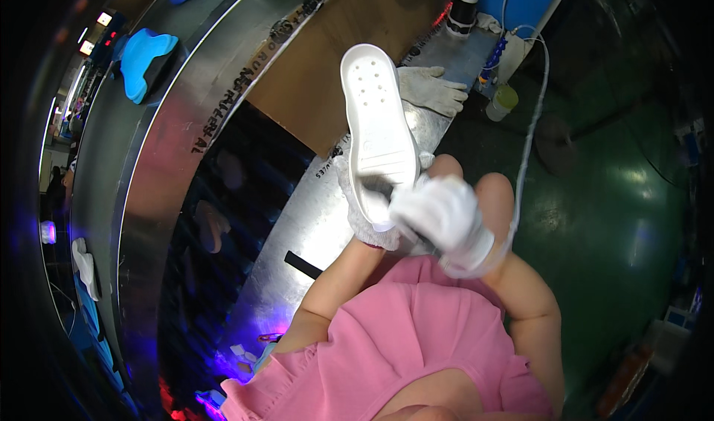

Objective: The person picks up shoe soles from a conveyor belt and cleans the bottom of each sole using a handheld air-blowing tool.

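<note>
A white moulded shoe sole [382, 125] with small holes at its far end is held up before me. My left hand [360, 228], in a pale knit glove, is shut on it, gripping from behind with fingers along the left edge. Close to the sole's near end is my right hand [440, 214], also gloved and blurred. Its fingers are curled, and a thin greyish shape shows beneath them, too blurred to name. A clear hose [527, 170] runs down to the right wrist; its end is hidden.
On the metal ledge [290, 220] lie a spare knit glove [432, 89] and a black-and-white bottle [464, 8]. A yellowish cup [502, 103] hangs beside it. At left, a conveyor belt [106, 175] carries blue shoe parts [145, 58] and a white piece [85, 267]. A cardboard sheet [312, 80] stands between.
</note>
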`<state>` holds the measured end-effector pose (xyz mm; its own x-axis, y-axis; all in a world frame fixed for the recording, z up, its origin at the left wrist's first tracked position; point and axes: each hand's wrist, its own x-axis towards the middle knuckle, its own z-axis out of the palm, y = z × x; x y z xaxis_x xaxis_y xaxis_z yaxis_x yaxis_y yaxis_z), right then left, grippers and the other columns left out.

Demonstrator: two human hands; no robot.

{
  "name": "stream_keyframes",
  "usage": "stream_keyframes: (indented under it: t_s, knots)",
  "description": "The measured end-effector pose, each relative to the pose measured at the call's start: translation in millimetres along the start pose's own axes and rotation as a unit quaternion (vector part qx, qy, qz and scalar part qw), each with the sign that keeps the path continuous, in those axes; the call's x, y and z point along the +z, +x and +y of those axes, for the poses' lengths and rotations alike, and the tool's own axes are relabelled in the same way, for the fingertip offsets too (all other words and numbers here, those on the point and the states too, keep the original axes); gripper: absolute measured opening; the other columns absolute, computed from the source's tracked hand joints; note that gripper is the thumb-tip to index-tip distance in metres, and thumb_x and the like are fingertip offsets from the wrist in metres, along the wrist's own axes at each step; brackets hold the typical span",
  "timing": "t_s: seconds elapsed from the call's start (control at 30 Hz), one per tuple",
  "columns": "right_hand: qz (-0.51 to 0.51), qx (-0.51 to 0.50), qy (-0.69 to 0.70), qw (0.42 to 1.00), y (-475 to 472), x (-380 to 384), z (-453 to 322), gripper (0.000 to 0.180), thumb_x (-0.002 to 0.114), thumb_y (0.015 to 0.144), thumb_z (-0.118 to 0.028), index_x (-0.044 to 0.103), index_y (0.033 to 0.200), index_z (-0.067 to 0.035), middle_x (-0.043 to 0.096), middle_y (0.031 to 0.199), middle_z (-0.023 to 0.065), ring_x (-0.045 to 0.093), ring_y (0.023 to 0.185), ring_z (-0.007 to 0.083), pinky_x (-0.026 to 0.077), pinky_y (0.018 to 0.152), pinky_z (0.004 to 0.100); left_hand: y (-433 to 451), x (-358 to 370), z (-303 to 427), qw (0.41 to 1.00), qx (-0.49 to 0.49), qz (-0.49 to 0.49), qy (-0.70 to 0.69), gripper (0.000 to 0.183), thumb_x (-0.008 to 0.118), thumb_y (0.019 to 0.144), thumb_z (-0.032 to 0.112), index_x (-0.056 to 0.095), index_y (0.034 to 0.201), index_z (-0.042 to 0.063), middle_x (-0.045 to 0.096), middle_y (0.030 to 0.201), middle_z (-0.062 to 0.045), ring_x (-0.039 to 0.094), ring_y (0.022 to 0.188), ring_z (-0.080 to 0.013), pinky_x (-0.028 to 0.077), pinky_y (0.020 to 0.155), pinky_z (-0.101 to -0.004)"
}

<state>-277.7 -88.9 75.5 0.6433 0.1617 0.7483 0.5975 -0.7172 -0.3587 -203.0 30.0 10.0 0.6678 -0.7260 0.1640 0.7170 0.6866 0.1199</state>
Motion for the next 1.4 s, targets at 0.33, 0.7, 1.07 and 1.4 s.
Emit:
stream_keyframes:
  t_s: [0.33, 0.7, 1.07, 1.4]
  knots:
    - [-0.097, -0.028, 0.022, 0.995, -8.2, -12.2, -6.8, 0.019, 0.074, 0.075, -0.018, 0.07, 0.093, -0.016, 0.07, 0.091, -0.0035, 0.06, 0.067, 0.0146, 0.05, 0.058, 0.0285, 6.6, 3.7, 31.3, 1.0, -0.022, 0.007, 0.0, 0.088, 0.032, 0.089, 0.071, 0.039, 0.143, 0.001, 0.056, 0.118, -0.033, 0.062, 0.088, -0.0421, 0.055, 0.066, -0.0483]
    - [-0.069, 0.106, 0.224, 0.966, -3.8, -9.4, -16.1, 0.022, 0.078, 0.077, -0.012, 0.071, 0.097, -0.008, 0.071, 0.096, 0.0076, 0.069, 0.077, 0.0236, 0.056, 0.069, 0.0304, 20.2, 20.3, 40.4, 0.994, -0.088, -0.055, 0.038, 0.072, 0.034, 0.093, 0.053, 0.044, 0.136, -0.004, 0.062, 0.109, -0.031, 0.067, 0.089, -0.0415, 0.058, 0.07, -0.0441]
    - [-0.045, 0.154, 0.198, 0.967, -9.7, -16.0, 9.4, 0.013, 0.074, 0.081, -0.014, 0.071, 0.094, -0.01, 0.071, 0.096, 0.0036, 0.068, 0.078, 0.0216, 0.055, 0.063, 0.0296, 28.3, 29.6, 38.4, 0.989, -0.104, 0.102, -0.028, 0.093, 0.057, 0.079, 0.066, 0.034, 0.149, 0.009, 0.052, 0.131, -0.031, 0.063, 0.098, -0.0492, 0.056, 0.061, -0.0504]
    - [0.022, -0.022, -0.065, 0.997, -12.5, -3.5, 5.1, 0.023, 0.078, 0.072, -0.009, 0.066, 0.093, -0.009, 0.068, 0.09, 0.0054, 0.063, 0.064, 0.0197, 0.048, 0.052, 0.0298, 40.5, 26.8, 23.2, 0.958, 0.014, -0.005, 0.286, 0.077, 0.043, 0.087, 0.061, 0.042, 0.142, 0.007, 0.057, 0.122, -0.033, 0.064, 0.087, -0.0517, 0.054, 0.056, -0.0506]
